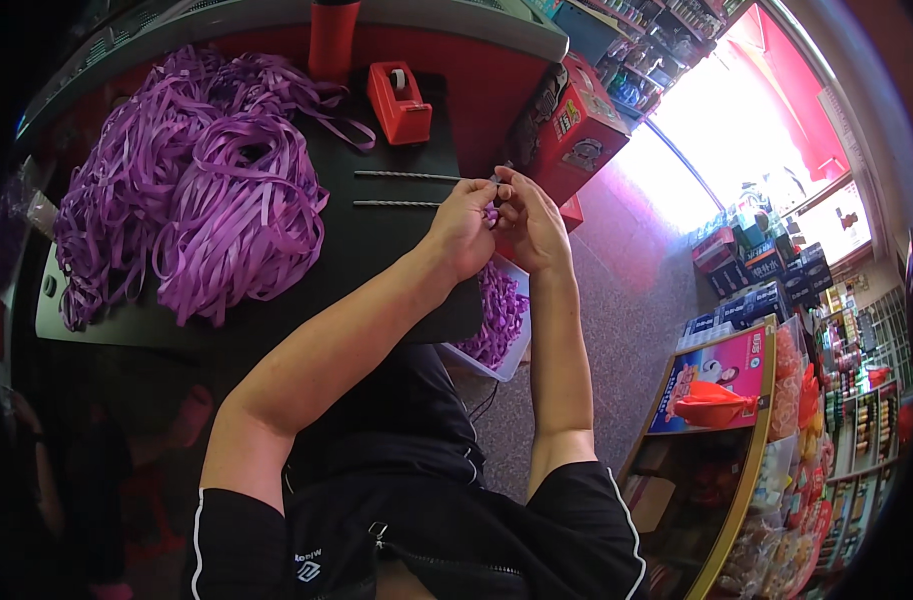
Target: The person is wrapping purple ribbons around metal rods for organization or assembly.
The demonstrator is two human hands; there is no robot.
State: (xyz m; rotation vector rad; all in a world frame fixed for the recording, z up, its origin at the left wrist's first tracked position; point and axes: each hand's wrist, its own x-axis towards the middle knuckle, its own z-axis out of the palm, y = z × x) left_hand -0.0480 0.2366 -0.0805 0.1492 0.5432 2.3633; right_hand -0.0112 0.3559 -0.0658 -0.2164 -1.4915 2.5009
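My left hand and my right hand meet just off the right edge of the black table, fingers closed together. A small bit of purple ribbon shows between them; how each finger grips it is partly hidden. Two thin twisted metal rods run leftward over the table from behind my left hand, side by side. Whether I hold them or they are fixed, I cannot tell. Below the hands, a white basket contains many short purple ribbon pieces. Left of the rods lies a big heap of loose purple ribbon.
A red tape dispenser and a red cylinder stand at the table's back. Red cartons are beyond my right hand. A glass display case stands on the right, with stacked boxes near the bright doorway.
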